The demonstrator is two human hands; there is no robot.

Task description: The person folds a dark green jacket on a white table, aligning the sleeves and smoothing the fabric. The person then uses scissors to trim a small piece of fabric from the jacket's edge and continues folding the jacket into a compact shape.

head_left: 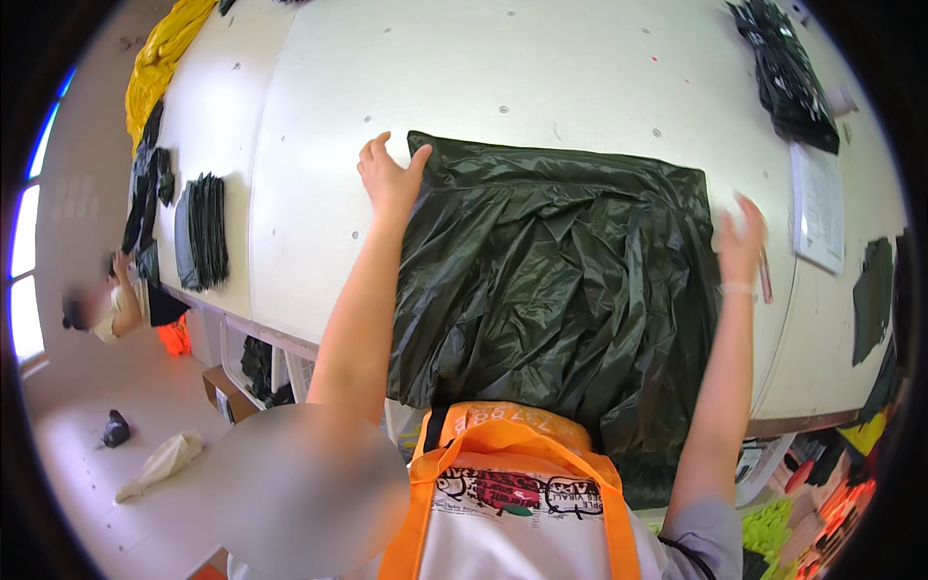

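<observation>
A dark green, shiny piece of fabric [551, 261] lies spread on the white table, its far edge fairly straight and its middle full of wrinkles. Its near part drops over the table's front edge in front of me. At its far left corner is my left hand [391, 177], fingers and thumb apart, holding nothing. Beyond the cloth's right edge, my right hand [741, 239] is raised with stretched fingers, somewhat smeared by motion. I see nothing in it. A thin pen-like tool [767, 276] lies beside my right wrist.
A stack of folded dark pieces [201, 232] stands at left, near a yellow fabric heap [159, 68]. Dark bundles [788, 77], white paper sheets [818, 208] and dark cut pieces [872, 300] lie at right. Another person [111, 304] works at the far left.
</observation>
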